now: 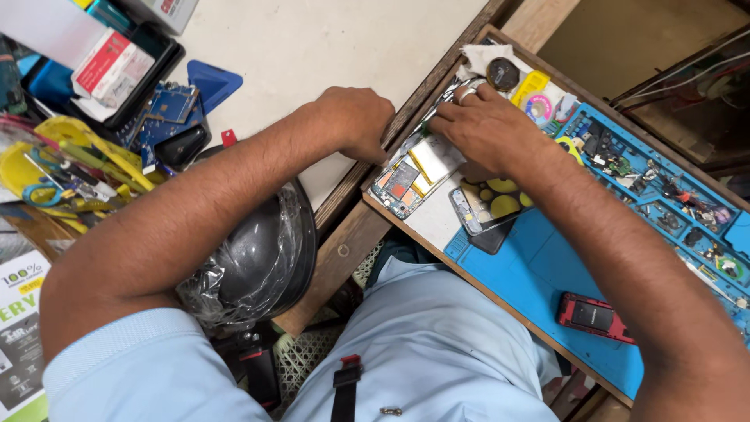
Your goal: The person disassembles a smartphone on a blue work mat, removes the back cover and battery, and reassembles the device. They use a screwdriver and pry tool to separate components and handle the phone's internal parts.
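Centre frame: opened smartphone w/ exposed battery & circuit board (410,173) on wooden bench (344,258). Left hand (355,119) steadying its edge, grip curled, contents hidden. Right hand (484,125) pressing metal tweezers (449,95) onto it. Seemingly mid-disassembly; fine prying needed.

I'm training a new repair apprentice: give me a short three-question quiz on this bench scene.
1. True or false: the opened phone lies between the left hand and the right hand.
2. What colour is the work mat?
3. The small red phone lies: A) on the mat, B) in the yellow tray, C) under the right hand.

Key: 1 true; 2 blue; 3 A.
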